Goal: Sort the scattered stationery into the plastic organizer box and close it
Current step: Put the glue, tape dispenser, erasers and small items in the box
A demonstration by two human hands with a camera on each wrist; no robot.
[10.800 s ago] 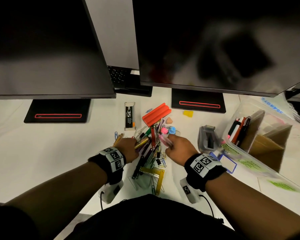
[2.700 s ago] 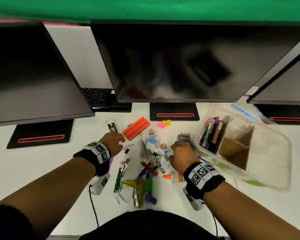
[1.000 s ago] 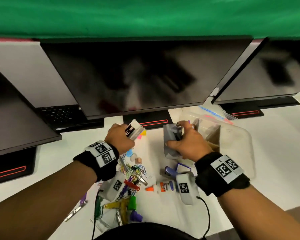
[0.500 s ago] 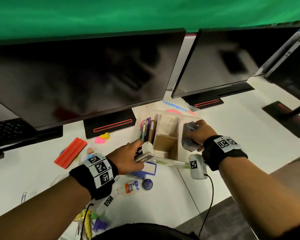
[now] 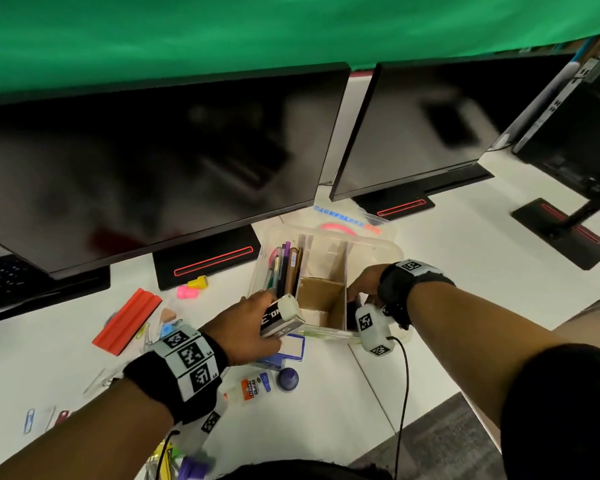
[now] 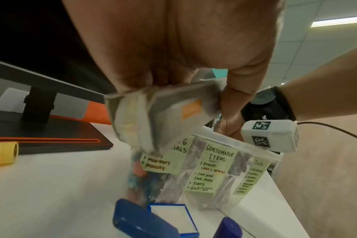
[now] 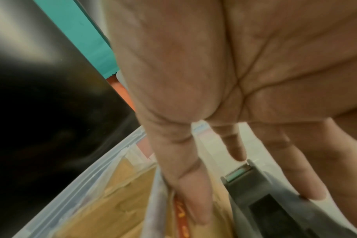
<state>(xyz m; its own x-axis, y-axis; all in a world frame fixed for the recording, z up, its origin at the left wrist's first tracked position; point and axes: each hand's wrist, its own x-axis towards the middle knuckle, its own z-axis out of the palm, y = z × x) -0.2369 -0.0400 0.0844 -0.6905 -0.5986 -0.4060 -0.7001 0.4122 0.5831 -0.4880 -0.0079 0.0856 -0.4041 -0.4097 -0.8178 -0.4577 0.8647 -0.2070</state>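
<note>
A person's right hand (image 5: 364, 284) reaches down into the rightmost section of the clear plastic organizer box (image 5: 392, 249), thumb and fingers (image 7: 196, 198) spread along a grey tape dispenser (image 7: 275, 207) that sits low inside, its serrated cutter pointing up toward the palm; the grip looks loose and extended rather than wrapped, and whether the hand is bearing the dispenser's weight cannot be told. The left hand (image 5: 246, 327) hovers at the box's near edge, fingers and thumb clamped on a small flat staples box (image 5: 280, 318), tilted nose-down above the labelled front wall. The risk lies in two hands crowding one container: the dispenser looks heavy, and if dropped it could knock the cardboard divider (image 5: 340, 289) out of line or nudge the light box across the white desk (image 5: 465, 271). The cutter teeth lie close to the fingertips, so a hurried withdrawal could catch skin. The staples box, held at a slant, could spill open or land among the upright pens (image 5: 284, 268) in the left section, not in the middle "consumable items" one. Much stays unsorted on the desk: a red holder (image 5: 127, 320), a glue bottle (image 5: 248, 389), a blue ink pad (image 6: 145, 222), erasers and paper clips; the box stands open, no lid on it, so closing is some way off.
</note>
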